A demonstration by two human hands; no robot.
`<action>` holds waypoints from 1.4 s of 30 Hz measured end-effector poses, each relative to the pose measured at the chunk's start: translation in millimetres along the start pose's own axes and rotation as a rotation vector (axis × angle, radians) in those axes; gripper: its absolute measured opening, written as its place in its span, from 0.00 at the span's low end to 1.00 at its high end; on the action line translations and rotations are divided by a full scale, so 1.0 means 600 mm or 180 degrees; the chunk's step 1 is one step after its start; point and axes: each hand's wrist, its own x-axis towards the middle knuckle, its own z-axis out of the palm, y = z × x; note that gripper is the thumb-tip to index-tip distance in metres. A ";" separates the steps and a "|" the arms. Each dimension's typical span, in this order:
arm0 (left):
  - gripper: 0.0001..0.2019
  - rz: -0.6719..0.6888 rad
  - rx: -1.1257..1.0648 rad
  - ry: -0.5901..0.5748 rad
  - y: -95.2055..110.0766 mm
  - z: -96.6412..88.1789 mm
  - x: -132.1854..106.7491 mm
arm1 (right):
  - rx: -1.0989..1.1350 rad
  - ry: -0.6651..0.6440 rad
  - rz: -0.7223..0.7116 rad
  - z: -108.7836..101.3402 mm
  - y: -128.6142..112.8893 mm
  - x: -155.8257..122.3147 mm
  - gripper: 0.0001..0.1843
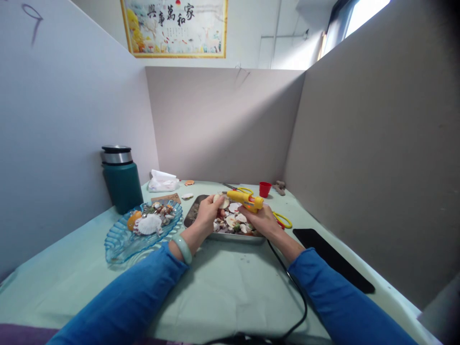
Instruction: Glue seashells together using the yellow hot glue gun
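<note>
My left hand (208,213) is closed on a pale seashell (222,201), held up over a metal tray (237,237). In my right hand (264,220) is a yellow hot glue gun (246,200), its nozzle pointing left toward the shell. Whether the nozzle touches the shell, I cannot tell. Several loose seashells (231,220) fill the tray under both hands. From the glue gun's side a black cord (293,282) runs down toward the table's front edge.
To the left, a blue glass dish (118,254) holds several shells, beside a green bottle (124,187). Tissues (163,182) lie at the back. On the right are a red cup (265,189), yellow-handled scissors (282,220) and a black flat slab (332,258). Partitions surround the table.
</note>
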 end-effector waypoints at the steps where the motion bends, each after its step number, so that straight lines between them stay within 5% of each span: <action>1: 0.16 -0.0006 0.0001 0.0009 0.000 0.000 0.000 | -0.0023 -0.0002 -0.0015 0.000 0.001 0.000 0.18; 23: 0.12 0.0007 -0.0250 0.0477 0.003 -0.001 0.007 | -0.0015 -0.0088 -0.0076 0.000 0.002 0.000 0.18; 42: 0.12 -0.0085 -0.0215 0.0106 0.001 -0.003 0.007 | -0.0021 -0.0002 -0.0013 0.001 -0.002 -0.001 0.18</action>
